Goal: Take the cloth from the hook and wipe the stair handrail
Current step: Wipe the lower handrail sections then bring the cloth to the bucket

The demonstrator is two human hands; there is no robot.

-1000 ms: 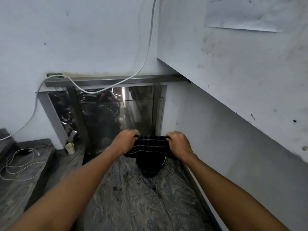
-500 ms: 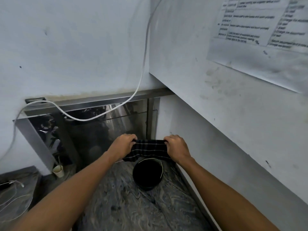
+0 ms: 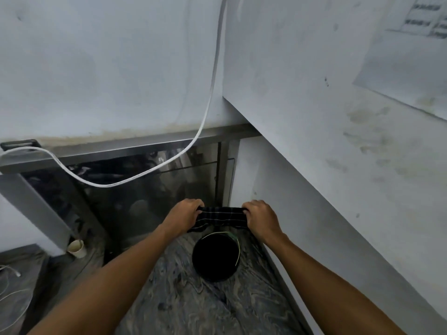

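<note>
A dark checked cloth (image 3: 221,217) is stretched between my two hands in front of me. My left hand (image 3: 185,213) grips its left end and my right hand (image 3: 261,216) grips its right end, both fists closed. Below the cloth stands a black bucket (image 3: 215,259) on the marbled floor. A steel rail (image 3: 135,147) runs horizontally along the top of a glass panel (image 3: 150,197) beyond my hands. No hook is in view.
A white cable (image 3: 208,100) hangs down the wall and drapes over the rail. A paper cup (image 3: 77,248) sits on the floor at left, by a step with thin wires (image 3: 12,291). A white slanted wall (image 3: 338,165) with a printed sheet (image 3: 411,56) closes the right side.
The cloth has been pulled tighter and raised, so the bucket under it now shows fully. The view has tilted up slightly and moved closer to the glass panel.
</note>
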